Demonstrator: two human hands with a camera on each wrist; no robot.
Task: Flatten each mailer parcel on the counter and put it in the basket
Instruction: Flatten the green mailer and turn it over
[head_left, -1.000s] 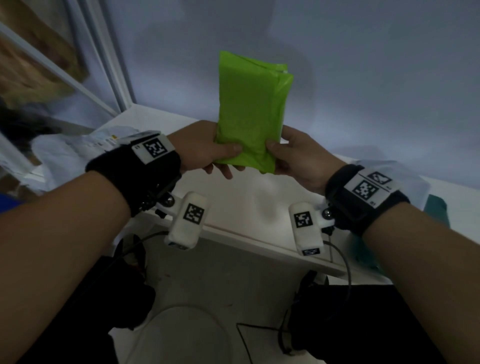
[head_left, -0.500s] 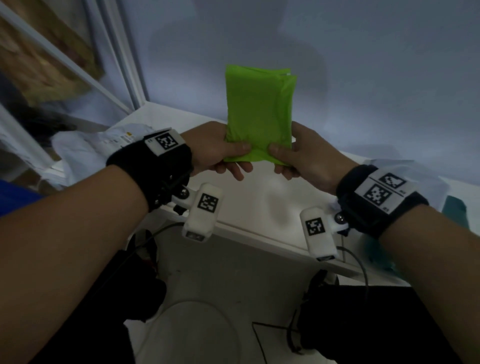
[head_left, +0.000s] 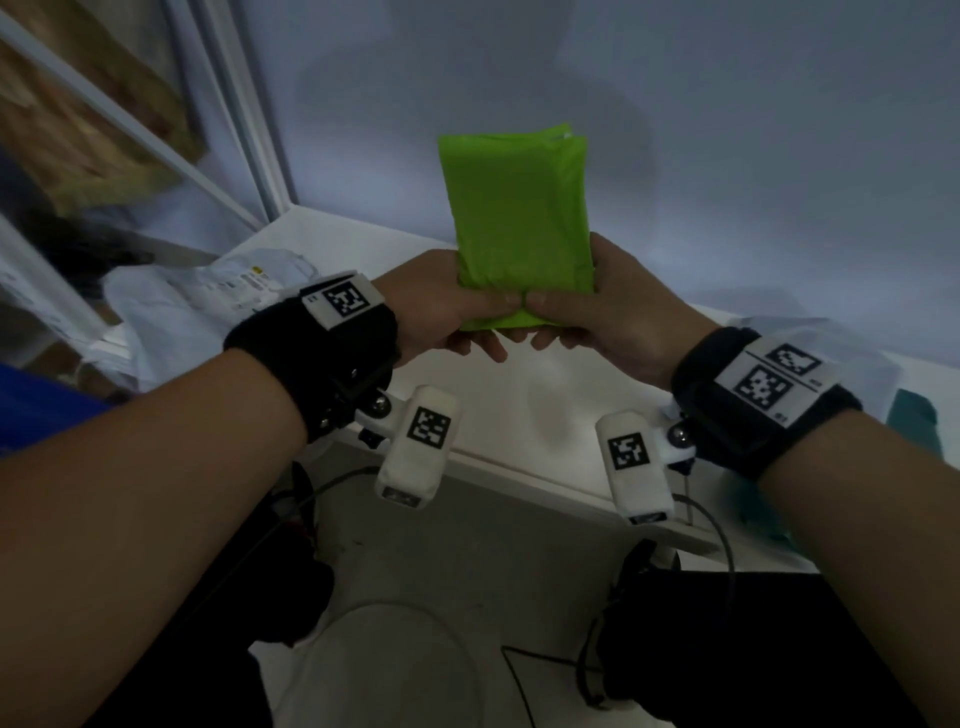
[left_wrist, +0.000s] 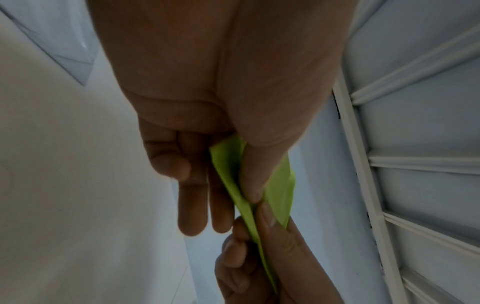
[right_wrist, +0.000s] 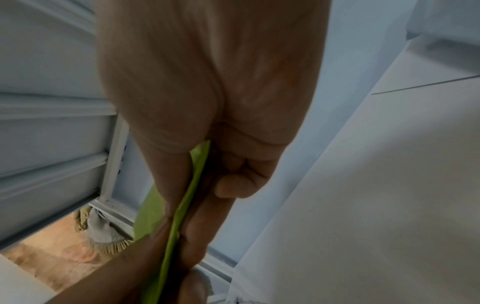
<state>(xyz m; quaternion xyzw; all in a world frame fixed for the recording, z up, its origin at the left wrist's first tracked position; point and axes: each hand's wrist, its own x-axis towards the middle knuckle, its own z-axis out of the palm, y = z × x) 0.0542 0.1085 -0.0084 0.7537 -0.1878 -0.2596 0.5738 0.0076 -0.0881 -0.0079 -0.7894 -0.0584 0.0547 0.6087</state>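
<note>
A bright green mailer parcel (head_left: 517, 223) stands upright in the air above the white counter (head_left: 545, 405). My left hand (head_left: 457, 306) pinches its lower left edge, thumb in front and fingers behind. My right hand (head_left: 587, 306) pinches the lower right edge the same way, and the two thumbs meet at the middle. In the left wrist view the green mailer (left_wrist: 235, 181) shows edge-on between my left thumb and fingers. The right wrist view shows the mailer's (right_wrist: 187, 201) thin edge pinched in my right hand. No basket shows in any view.
A white plastic mailer with a printed label (head_left: 208, 296) lies at the counter's left end. Another pale mailer (head_left: 857, 358) and something teal (head_left: 914, 421) lie at the right, behind my right wrist. A wall rises behind the counter. Cables and dark shapes lie on the floor below.
My thumbs have slid inward along the green mailer's bottom edge until they meet. The parcel has turned from tilted to nearly upright.
</note>
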